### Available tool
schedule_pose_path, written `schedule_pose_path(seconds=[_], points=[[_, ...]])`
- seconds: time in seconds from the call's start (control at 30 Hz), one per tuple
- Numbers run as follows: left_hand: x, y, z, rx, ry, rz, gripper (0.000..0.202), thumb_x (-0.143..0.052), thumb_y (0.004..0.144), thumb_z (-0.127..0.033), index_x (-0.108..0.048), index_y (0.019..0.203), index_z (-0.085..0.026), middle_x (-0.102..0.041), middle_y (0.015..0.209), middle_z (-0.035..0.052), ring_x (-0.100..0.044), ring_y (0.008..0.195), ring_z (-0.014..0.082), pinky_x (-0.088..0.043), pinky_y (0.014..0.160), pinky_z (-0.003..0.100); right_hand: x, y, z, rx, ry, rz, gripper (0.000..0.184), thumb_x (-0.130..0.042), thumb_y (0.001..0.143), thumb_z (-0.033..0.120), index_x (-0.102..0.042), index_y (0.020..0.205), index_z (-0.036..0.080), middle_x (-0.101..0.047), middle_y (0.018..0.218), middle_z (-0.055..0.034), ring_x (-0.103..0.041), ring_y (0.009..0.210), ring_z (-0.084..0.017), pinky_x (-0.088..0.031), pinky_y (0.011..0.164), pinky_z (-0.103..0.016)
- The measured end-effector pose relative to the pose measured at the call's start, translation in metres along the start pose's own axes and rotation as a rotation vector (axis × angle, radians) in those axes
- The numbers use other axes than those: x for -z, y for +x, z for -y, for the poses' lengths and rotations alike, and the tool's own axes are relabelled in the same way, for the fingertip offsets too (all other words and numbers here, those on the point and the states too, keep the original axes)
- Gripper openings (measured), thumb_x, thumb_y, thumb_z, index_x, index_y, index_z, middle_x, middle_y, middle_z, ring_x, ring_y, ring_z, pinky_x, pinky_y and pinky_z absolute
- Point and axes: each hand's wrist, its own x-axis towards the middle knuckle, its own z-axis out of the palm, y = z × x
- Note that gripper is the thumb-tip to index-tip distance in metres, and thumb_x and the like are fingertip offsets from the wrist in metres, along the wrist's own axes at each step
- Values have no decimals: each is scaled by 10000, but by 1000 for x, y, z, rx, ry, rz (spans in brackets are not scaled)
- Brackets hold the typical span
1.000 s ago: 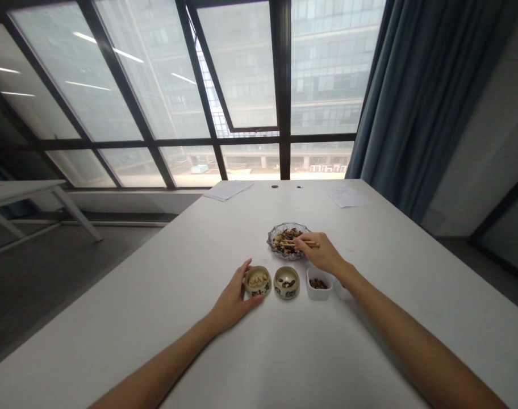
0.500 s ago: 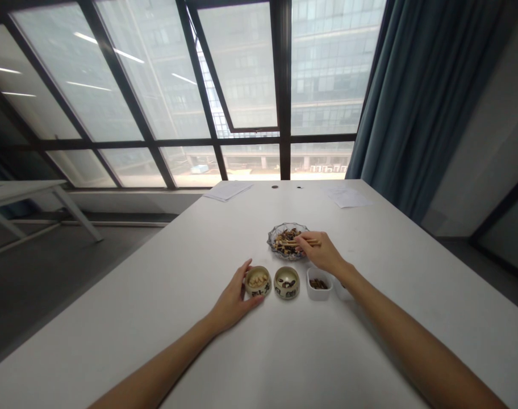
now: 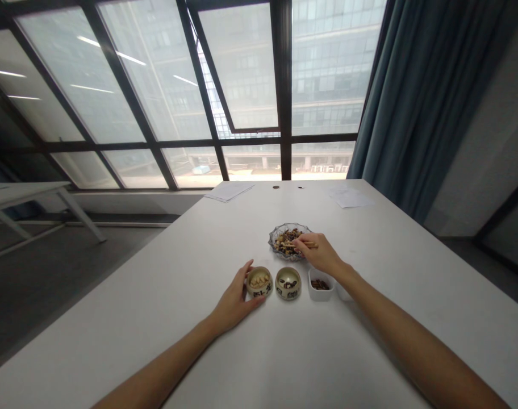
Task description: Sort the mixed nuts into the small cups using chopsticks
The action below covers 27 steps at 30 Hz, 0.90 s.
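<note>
Wide window (image 3: 242,74); white tabletop (image 3: 242,369) before it. Left hand (image 3: 234,300): half open, thumb and fingers curved. Right hand (image 3: 322,253): closed in a pinch, over the right rim of a glass bowl (image 3: 272,245) that holds mixed dark and pale bits. Nearer, in a row: left small bowl (image 3: 260,293), pale pieces inside, within the left hand's curve; right small bowl (image 3: 288,295), a few dark pieces; white tub (image 3: 321,295), brown pieces; second tub (image 3: 343,293), partly behind the right forearm. Chopsticks (image 3: 310,245) in the right hand, tips among the mixed bits.
</note>
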Motion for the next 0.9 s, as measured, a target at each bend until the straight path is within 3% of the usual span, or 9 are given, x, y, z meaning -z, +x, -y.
schedule_pose_path(seconds=[0.13, 0.27, 0.53, 0.73, 0.9], points=[[0, 0, -1, 0, -5, -8, 959, -791, 869, -420, -225, 1629, -271, -479, 1504, 156, -565, 1328, 318, -454, 1133, 477, 1, 0, -1, -18, 35, -28, 424, -571, 983, 370, -635, 605, 187, -674, 612, -22, -611, 594, -173, -407, 555, -264], [0, 0, -4, 1, -4, -6, 954, -787, 867, -403, -224, 1627, -274, -482, 1507, 147, -574, 1317, 305, -459, 1129, 464, 14, 0, 7, -31, 114, -75, 409, -588, 990, 415, -691, 673, 178, -720, 657, -40, -685, 645, -210, -485, 571, -275], [0, 2, -6, 19, 41, -15, 898, -774, 857, -419, -278, 1580, -228, -456, 1544, 167, -489, 1412, 335, -393, 1194, 528, 54, -7, 56, -104, 439, -151, 414, -696, 939, 545, -800, 812, 165, -795, 788, -88, -781, 737, -252, -659, 667, -338], [0, 2, -4, 23, 26, -1, 792, -785, 861, -424, -382, 1510, -217, -524, 1487, 165, -549, 1349, 335, -454, 1145, 519, 63, -22, 91, -128, 519, -59, 395, -732, 915, 558, -842, 912, 179, -808, 805, -87, -800, 740, -258, -695, 679, -360], [-1, 3, 2, -22, 10, -37, 874, -808, 838, -403, -357, 1564, -218, -463, 1566, 170, -476, 1436, 349, -379, 1212, 531, 58, -32, 105, -109, 576, 75, 360, -717, 945, 511, -838, 931, 173, -819, 833, -93, -810, 788, -236, -685, 663, -298]])
